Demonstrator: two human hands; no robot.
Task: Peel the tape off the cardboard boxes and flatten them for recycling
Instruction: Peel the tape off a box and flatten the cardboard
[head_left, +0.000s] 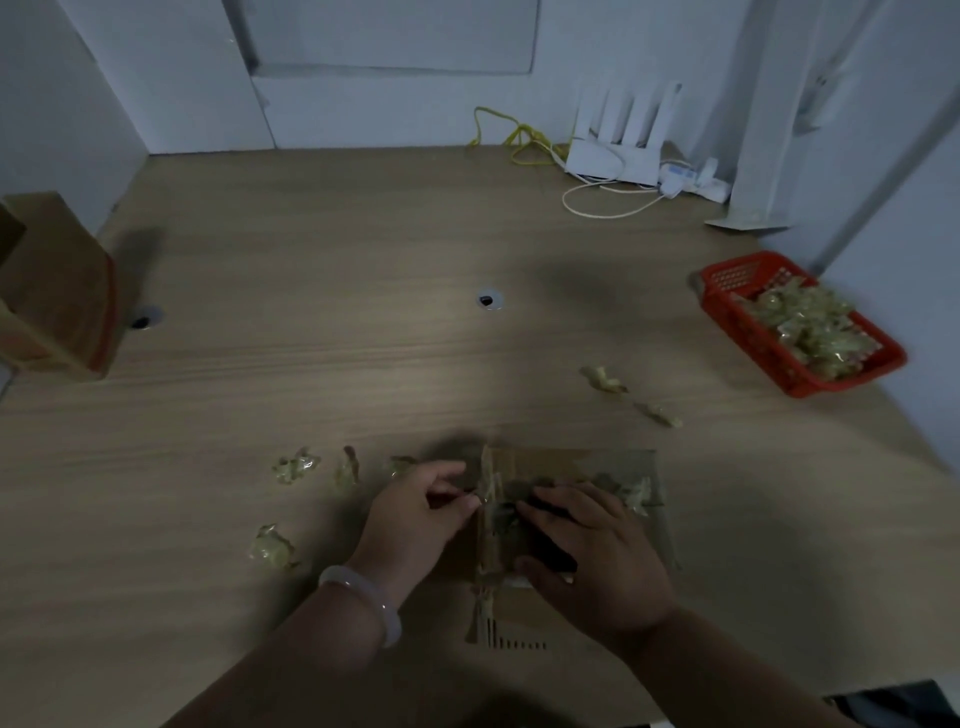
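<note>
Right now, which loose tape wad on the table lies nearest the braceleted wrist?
The tape wad just left of the bracelet; the other loose wads lie farther up the table.

The middle of the table (363, 353) lies open, with tape wads (295, 466) left, red basket (727, 275) right, upright box (57, 291) far left.

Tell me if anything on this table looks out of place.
Yes: crumpled wads of yellowish peeled tape lie loose on the wooden table, several left of the flattened brown cardboard box and two right of it, outside the red plastic basket holding the rest.
</note>
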